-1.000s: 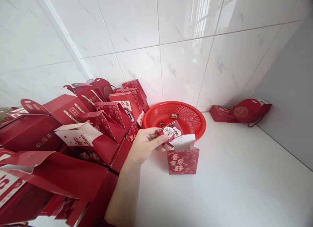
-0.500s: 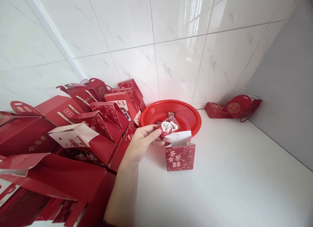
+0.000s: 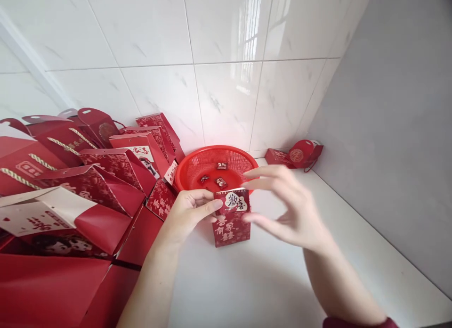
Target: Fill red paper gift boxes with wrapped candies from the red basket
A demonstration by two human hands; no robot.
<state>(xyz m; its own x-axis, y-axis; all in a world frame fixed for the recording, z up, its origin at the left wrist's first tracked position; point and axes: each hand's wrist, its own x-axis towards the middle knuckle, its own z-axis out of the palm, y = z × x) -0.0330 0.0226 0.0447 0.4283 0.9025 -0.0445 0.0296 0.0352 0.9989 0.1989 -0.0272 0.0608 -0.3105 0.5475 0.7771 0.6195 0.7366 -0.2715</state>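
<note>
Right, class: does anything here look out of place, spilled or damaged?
Nothing looks clearly spilled or torn; the small wrapped sweets sit inside the red basket. Slightly odd: the red box with a rounded flap lies by the wall, apart from the crowded boxes on the left.

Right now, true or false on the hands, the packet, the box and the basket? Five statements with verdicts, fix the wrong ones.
1. The left hand grips a packet. True.
2. The right hand is balled into a fist. False: the right hand is open, fingers spread.
3. The basket has small sweets in it. True.
4. The box below the packet lies on its side. False: the box stands upright.
5. That box is on a white counter. True.
</note>
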